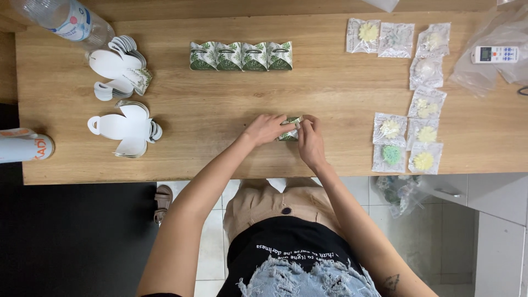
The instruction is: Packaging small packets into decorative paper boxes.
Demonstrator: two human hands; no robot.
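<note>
Green-and-white patterned paper forms the small box [290, 130] that the left hand [266, 128] and right hand [309, 140] pinch together on the wooden table [220, 110], near flat cutouts [124, 127].

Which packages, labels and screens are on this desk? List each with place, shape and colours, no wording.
Small box: desk centre, between left hand and right hand; green leaf print on white.
Four folded boxes: row at the back; same print.
Flat box blanks: left; white, petal-shaped.
Clear packets: right; yellow, white, green flower shapes inside.
Bottle label: top left; blue-white.
Remote screen: top right; small, grey.
</note>
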